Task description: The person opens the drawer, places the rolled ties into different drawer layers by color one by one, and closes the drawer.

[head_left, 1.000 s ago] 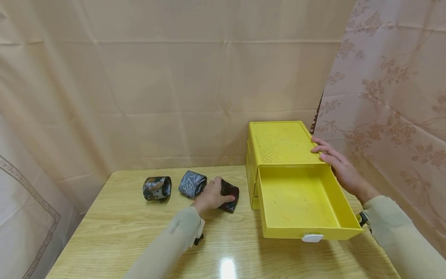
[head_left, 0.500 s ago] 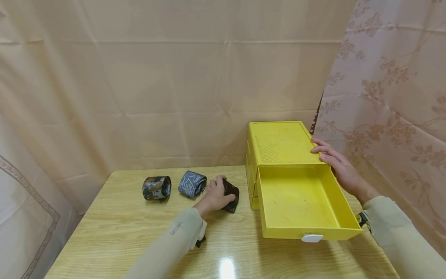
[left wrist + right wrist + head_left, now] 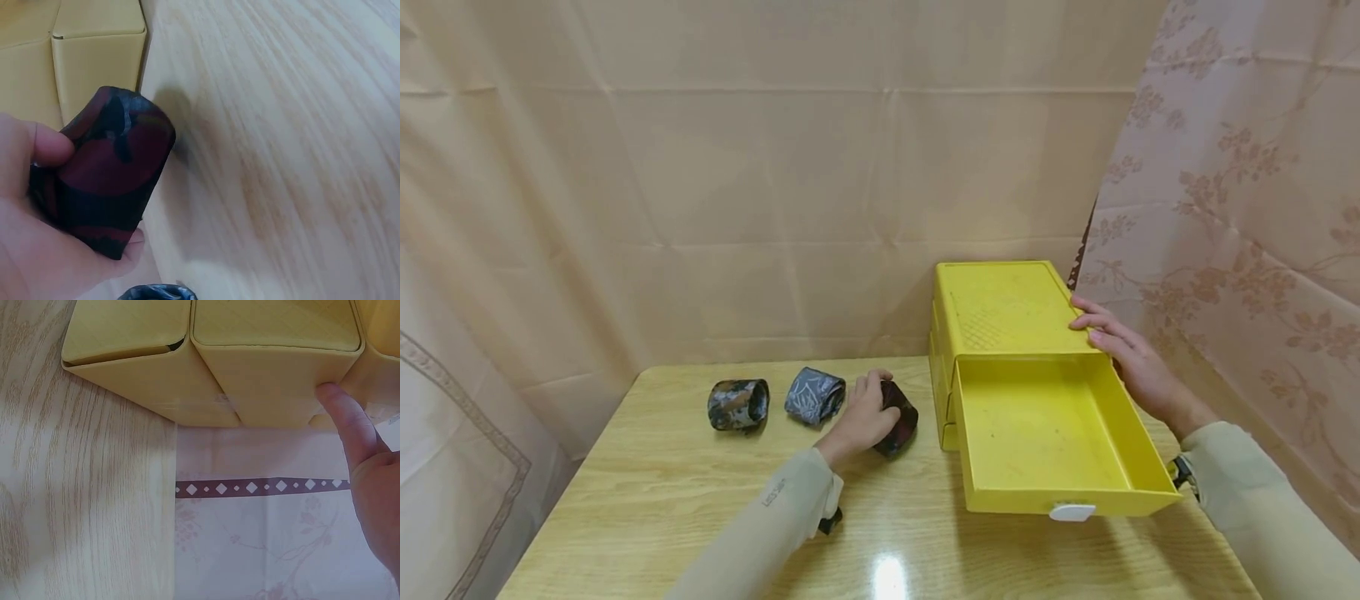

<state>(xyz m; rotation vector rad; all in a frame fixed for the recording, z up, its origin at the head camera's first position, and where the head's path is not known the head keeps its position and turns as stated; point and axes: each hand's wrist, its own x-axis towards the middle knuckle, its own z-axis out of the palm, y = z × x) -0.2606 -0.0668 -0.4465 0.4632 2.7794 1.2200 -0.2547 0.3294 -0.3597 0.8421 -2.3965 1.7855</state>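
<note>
A: Principal item: what do we enter, and where?
B: One dark red roll [image 3: 112, 169], black-patterned, held in the left hand [image 3: 859, 421] near the table's rear. Grip: pinched, thumb on one face, fingers round the other.

A: Which way does it lie from that grip?
B: To the right of the palm, its free end pointing toward the yellow drawer unit [image 3: 1015, 304] and just short of it. We judge this relation the key one: hand, roll and unit in a row, left to right.

A: Long axis?
B: Doubtful; the hand covers one end. We would put it as slanting, no firmer.

A: Nearer hand?
B: The left. The right hand [image 3: 1138, 371] is on the unit's far side, fingers extended over its upper edge, pinching nothing that we can see. The open drawer [image 3: 1037, 433] juts out between the two arms.

A: Remaining stock?
B: One grey roll [image 3: 815, 395], just left of the left hand; one camouflage roll [image 3: 737, 405], farther left. Both on the wooden table [image 3: 700, 500].
</note>
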